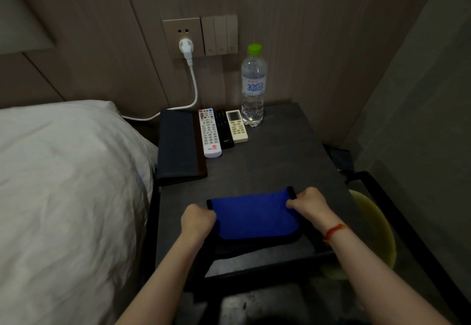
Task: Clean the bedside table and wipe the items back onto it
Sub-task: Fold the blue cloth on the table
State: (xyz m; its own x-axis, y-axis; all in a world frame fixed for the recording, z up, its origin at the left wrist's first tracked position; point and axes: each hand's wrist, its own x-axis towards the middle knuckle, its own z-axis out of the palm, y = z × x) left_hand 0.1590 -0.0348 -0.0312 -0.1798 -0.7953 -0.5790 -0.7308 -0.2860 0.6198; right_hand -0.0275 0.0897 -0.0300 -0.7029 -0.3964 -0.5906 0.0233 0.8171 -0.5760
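Note:
A blue cloth with a black edge (252, 215) lies folded at the near end of the dark bedside table (285, 161). My left hand (197, 220) grips its left edge and my right hand (307, 202) grips its right edge. At the far end of the table, in a row, lie a dark folder (178, 146), a white remote (209, 132), a black remote (223, 128) and a cream remote with a screen (237, 126). A clear water bottle with a green cap (252, 87) stands upright at the right end of the row.
A bed with white sheets (68, 187) borders the table on the left. A white plug and cable (190, 80) hang from the wall socket behind the table. A yellowish bin (374, 233) sits low to the right, inside a black frame.

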